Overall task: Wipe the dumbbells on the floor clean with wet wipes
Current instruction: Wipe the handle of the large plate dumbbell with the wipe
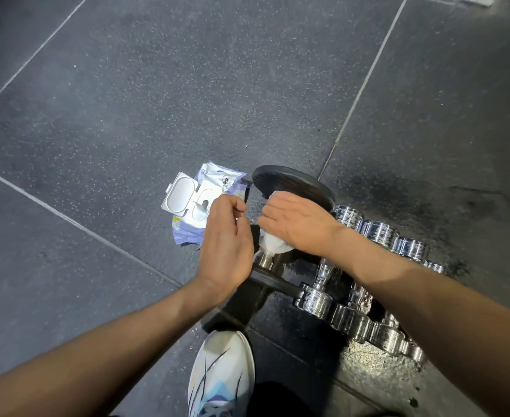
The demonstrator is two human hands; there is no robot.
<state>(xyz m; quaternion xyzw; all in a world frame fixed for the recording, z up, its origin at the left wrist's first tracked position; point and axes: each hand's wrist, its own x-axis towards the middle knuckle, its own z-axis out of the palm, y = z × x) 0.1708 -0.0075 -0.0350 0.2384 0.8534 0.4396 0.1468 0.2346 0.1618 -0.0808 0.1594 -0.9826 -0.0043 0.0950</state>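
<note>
Fingers (267,207) of the right hand (300,222) curl over a wet wipe (273,246) on the black dumbbell (290,182), centre frame. The left hand (226,236) is curled too, can't tell round what. Dumbbell looks heavy and rigid, probably slick when wet, so grab the handle.

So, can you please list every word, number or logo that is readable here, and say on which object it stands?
No text is readable.
Wipes pack: print and a small round logo, too blurred.
Chrome dumbbells: marks on the ends, no number legible.
Shoe: stripes only.
Wet wipe: plain white.
</note>
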